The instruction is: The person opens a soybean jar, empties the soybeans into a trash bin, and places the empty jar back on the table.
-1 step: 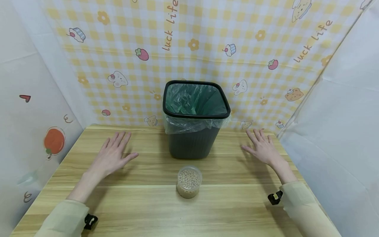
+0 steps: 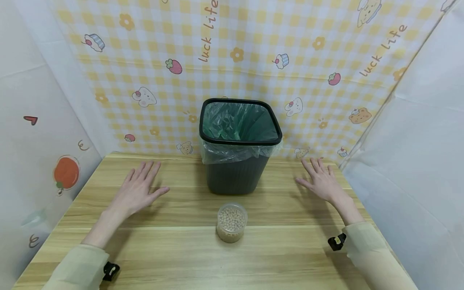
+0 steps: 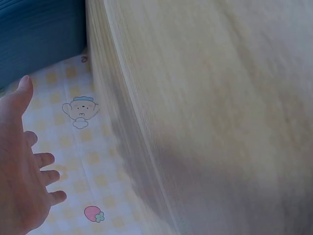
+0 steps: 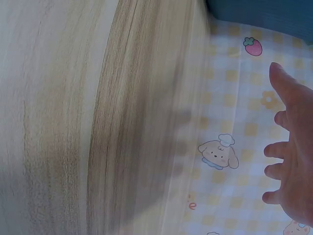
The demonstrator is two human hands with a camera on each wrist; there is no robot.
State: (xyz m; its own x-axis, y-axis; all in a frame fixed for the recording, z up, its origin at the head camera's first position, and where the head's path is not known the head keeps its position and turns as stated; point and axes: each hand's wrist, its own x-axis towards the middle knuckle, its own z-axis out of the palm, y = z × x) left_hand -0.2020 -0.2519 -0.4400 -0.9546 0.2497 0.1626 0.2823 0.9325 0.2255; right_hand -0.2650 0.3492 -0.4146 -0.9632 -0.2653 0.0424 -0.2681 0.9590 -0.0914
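Observation:
My left hand (image 2: 135,192) is over the left part of the wooden table, fingers spread and holding nothing. On the opposite side, my right hand (image 2: 320,182) likewise has its fingers spread and holds nothing. Between them stands a dark trash bin (image 2: 235,175) with a black rim and a clear greenish plastic liner (image 2: 232,121) folded over its edge. In front of the bin sits a small clear round tub (image 2: 232,223) full of pale, round bead-like pieces. Both wrist views show the hands apart from the bin, with shadows cast on the tabletop.
The wood-grain table (image 2: 174,257) ends at a yellow checked curtain (image 2: 163,92) behind the bin. White sheets hang at the left (image 2: 43,100) and right (image 2: 417,133). Each sleeve has a small black clip-like device (image 2: 110,270) at its cuff.

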